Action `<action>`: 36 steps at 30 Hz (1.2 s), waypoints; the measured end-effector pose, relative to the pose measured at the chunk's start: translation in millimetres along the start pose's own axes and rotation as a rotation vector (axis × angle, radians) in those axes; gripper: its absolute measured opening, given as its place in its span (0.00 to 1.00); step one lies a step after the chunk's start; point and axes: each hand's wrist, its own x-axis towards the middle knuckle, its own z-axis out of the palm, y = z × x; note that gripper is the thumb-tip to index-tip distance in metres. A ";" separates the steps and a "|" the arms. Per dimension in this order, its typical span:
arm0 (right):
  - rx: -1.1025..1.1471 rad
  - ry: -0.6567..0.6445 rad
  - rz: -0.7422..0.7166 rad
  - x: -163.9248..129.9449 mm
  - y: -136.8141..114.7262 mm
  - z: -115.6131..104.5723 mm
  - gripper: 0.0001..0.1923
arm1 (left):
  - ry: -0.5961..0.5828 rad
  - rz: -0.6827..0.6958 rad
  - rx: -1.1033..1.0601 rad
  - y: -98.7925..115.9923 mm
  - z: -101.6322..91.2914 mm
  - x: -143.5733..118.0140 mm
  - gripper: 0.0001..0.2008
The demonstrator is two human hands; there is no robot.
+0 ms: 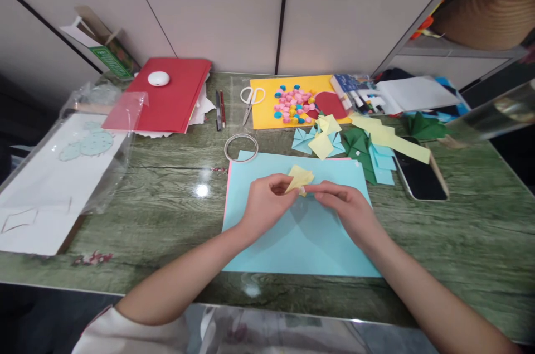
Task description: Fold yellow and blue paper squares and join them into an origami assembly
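Observation:
A small folded yellow paper piece [300, 178] is pinched between both hands above a light blue sheet [301, 237] lying on the green table. My left hand [265, 203] grips its left lower edge with thumb and fingers. My right hand [349, 206] holds its lower tip with the fingertips. Part of the paper is hidden behind my fingers.
Behind the sheet lie a tape ring [241, 148], scissors [251, 100], pens [220, 110], a red folder [167, 95], a yellow sheet [267, 111] with small coloured pieces, folded blue, yellow and green papers [359, 148], and a phone [420, 175]. A plastic bag over white paper [62, 175] lies left.

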 end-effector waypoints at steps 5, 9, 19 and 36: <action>0.028 0.004 0.033 -0.2 5.8 -1.7 0.10 | 0.016 0.058 0.033 -3.2 1.6 -1.9 0.07; 0.038 0.005 0.038 1.0 8.7 -2.3 0.11 | 0.051 0.093 0.091 -3.7 3.0 -2.4 0.07; 0.149 -0.007 0.061 -1.5 6.2 0.2 0.11 | 0.107 0.291 0.359 -1.5 2.9 -5.2 0.09; 0.418 -0.157 0.247 -0.3 -4.7 -2.3 0.14 | 0.129 0.122 0.221 -0.4 0.5 1.5 0.09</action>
